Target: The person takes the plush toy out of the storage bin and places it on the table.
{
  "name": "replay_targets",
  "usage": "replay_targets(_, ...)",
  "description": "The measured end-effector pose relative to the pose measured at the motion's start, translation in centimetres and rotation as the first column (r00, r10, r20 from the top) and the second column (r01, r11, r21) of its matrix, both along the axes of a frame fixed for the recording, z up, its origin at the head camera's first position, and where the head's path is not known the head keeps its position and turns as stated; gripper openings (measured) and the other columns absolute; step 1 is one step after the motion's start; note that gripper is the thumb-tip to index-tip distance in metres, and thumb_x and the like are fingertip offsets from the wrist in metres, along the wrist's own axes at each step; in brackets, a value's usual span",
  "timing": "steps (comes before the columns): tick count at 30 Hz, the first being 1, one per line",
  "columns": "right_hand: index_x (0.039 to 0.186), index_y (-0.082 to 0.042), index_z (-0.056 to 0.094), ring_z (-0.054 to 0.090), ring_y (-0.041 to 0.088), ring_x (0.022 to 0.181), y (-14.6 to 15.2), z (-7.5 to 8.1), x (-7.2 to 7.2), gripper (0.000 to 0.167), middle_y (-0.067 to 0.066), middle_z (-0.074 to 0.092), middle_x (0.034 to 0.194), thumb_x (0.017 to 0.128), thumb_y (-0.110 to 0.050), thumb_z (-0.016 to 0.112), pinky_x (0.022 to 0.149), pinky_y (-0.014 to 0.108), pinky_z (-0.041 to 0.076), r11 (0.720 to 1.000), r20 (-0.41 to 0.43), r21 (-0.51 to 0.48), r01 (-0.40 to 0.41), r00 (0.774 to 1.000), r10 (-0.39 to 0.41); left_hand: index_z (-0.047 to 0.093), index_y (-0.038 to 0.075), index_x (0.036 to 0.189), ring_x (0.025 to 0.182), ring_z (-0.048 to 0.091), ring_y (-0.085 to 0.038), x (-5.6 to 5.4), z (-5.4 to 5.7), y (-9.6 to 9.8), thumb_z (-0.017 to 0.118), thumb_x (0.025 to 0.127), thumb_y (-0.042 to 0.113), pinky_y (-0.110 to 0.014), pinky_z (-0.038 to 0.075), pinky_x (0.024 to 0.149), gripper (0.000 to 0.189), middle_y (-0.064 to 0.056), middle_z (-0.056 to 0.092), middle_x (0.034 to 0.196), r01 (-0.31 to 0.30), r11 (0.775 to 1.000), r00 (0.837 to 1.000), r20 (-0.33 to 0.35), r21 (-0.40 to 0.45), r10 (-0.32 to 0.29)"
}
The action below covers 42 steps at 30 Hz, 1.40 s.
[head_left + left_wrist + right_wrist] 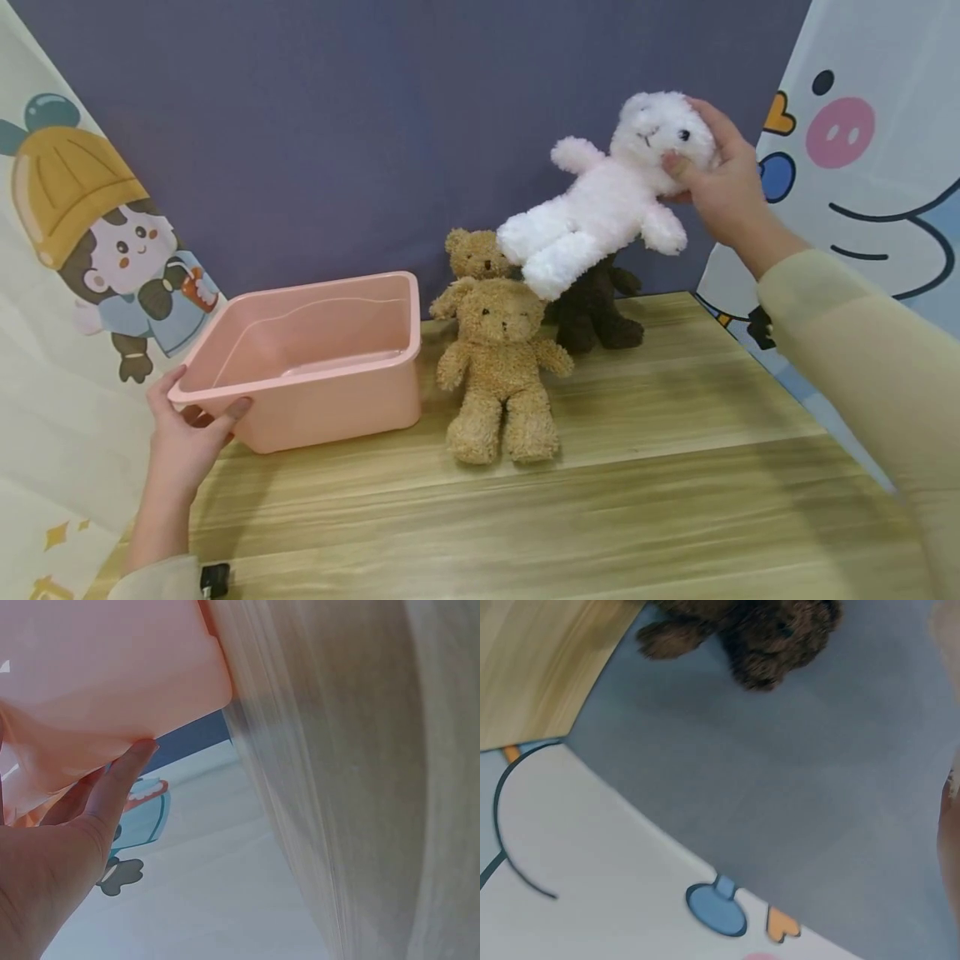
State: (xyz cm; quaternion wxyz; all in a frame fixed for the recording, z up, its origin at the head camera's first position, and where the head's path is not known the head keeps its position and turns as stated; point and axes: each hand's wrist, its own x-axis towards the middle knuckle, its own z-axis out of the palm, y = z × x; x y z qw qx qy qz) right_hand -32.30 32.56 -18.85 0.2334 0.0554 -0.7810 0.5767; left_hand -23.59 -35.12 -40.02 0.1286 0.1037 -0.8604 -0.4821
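In the head view my right hand [716, 179] holds a white teddy bear [600, 200] by its head, up in the air at the right. Its feet hang in front of the bears behind. With my left hand [187, 433] I grip the near left corner of a pink plastic bin [330, 408], thumb on its front side. The left wrist view shows the left hand [82, 817] against the bin's wall [142, 697]. At the right wrist view's edge only a sliver of the right hand [951, 847] appears, and the white bear is hardly visible there.
A light brown teddy bear [502, 375] sits right of the bin, with another brown bear [476, 254] partly hidden behind it. Behind the white bear sits a dark brown bear [600, 312], head covered. The wooden table [525, 533] meets a dark backdrop [375, 125] and printed side curtains.
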Motion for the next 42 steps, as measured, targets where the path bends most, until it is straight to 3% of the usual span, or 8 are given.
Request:
replay_targets(8, 0.161, -0.048, 0.039, 0.042, 0.025, 0.144, 3.0, -1.6, 1.1, 0.068, -0.003, 0.031, 0.172, 0.105, -0.019, 0.066, 0.071, 0.009, 0.058, 0.993, 0.056, 0.108, 0.038, 0.997, -0.044, -0.006, 0.043, 0.163, 0.109, 0.052, 0.001, 0.1, 0.3, 0.0, 0.075, 0.1, 0.036, -0.009, 0.057, 0.071, 0.102, -0.026, 0.027, 0.165, 0.005, 1.0, 0.999, -0.032, 0.002, -0.005)
replay_targets(15, 0.163, -0.053, 0.031, 0.046, 0.032, 0.132, 4.9, -3.5, 2.5, 0.071, 0.012, 0.024, 0.174, 0.106, -0.03, 0.066, 0.069, 0.008, 0.054, 0.938, 0.115, 0.341, 0.065, 0.987, -0.111, -0.008, 0.043, 0.164, 0.121, 0.055, -0.012, 0.2, 0.4, -0.1, 0.074, 0.101, 0.037, -0.009, 0.057, 0.071, 0.103, -0.026, 0.024, 0.167, 0.01, 1.0, 1.0, -0.011, -0.005, -0.01)
replay_targets(19, 0.163, -0.055, 0.029, 0.044, 0.045, 0.138, 5.5, -4.2, 3.2, 0.072, 0.016, 0.025, 0.175, 0.104, -0.038, 0.068, 0.094, 0.039, 0.059, 0.883, 0.156, 0.468, 0.024, 0.982, -0.11, -0.007, 0.043, 0.164, 0.119, 0.055, -0.011, 0.4, 0.4, -0.1, 0.074, 0.101, 0.036, -0.009, 0.057, 0.072, 0.103, -0.025, 0.025, 0.167, -0.002, 1.0, 1.0, -0.014, -0.005, 0.002)
replay_targets(24, 0.166, -0.046, 0.031, 0.04, 0.055, 0.142, 5.4, -5.6, 3.6, 0.075, 0.02, 0.027, 0.175, 0.103, -0.036, 0.071, 0.105, 0.077, 0.038, 0.828, 0.168, 0.557, -0.063, 0.985, -0.038, -0.008, 0.042, 0.164, 0.122, 0.056, -0.016, 0.6, 0.4, -0.3, 0.074, 0.101, 0.036, -0.008, 0.056, 0.072, 0.103, -0.026, 0.024, 0.168, -0.001, 1.0, 1.0, -0.013, -0.014, 0.0)
replay_targets(30, 0.164, -0.031, 0.041, 0.041, 0.053, 0.144, 4.7, -7.7, 4.1, 0.076, 0.022, 0.033, 0.17, 0.099, -0.02, 0.078, 0.106, 0.073, 0.039, 0.755, 0.162, 0.634, -0.168, 0.983, 0.083, -0.008, 0.042, 0.164, 0.123, 0.057, -0.019, 0.5, 0.2, -0.4, 0.074, 0.101, 0.036, -0.008, 0.056, 0.072, 0.103, -0.026, 0.025, 0.167, 0.0, 1.0, 1.0, -0.01, -0.019, 0.0)
replay_targets(33, 0.161, -0.027, 0.047, 0.044, 0.038, 0.144, 4.3, -8.8, 4.4, 0.073, 0.017, 0.036, 0.169, 0.097, -0.012, 0.079, 0.099, 0.05, 0.048, 0.703, 0.151, 0.677, -0.22, 0.975, 0.161, -0.008, 0.041, 0.164, 0.124, 0.057, -0.021, 0.5, 0.1, -0.4, 0.074, 0.101, 0.036, -0.008, 0.056, 0.072, 0.104, -0.026, 0.024, 0.168, 0.002, 1.0, 1.0, -0.009, -0.02, -0.002)
replay_targets(39, 0.158, -0.017, 0.051, 0.066, 0.01, 0.088, 3.3, -10.1, 4.9, 0.07, 0.017, 0.033, 0.167, 0.096, 0.013, 0.067, 0.066, 0.021, 0.053, 0.681, 0.162, 0.651, -0.336, 0.938, 0.308, -0.007, 0.043, 0.163, 0.121, 0.057, -0.011, 0.7, 0.3, -0.4, 0.074, 0.101, 0.035, -0.008, 0.057, 0.072, 0.103, -0.027, 0.025, 0.167, 0.005, 1.0, 1.0, -0.012, 0.0, -0.005)
replay_targets(42, 0.156, -0.019, 0.052, 0.069, 0.021, 0.109, 2.8, -10.4, 5.0, 0.07, 0.017, 0.033, 0.169, 0.095, 0.008, 0.073, 0.07, 0.029, 0.056, 0.636, 0.16, 0.7, -0.325, 0.939, 0.305, -0.006, 0.044, 0.163, 0.118, 0.056, -0.007, 0.7, 0.5, -0.4, 0.075, 0.1, 0.035, -0.009, 0.058, 0.072, 0.103, -0.027, 0.025, 0.166, -0.001, 1.0, 1.0, -0.014, 0.01, 0.001)
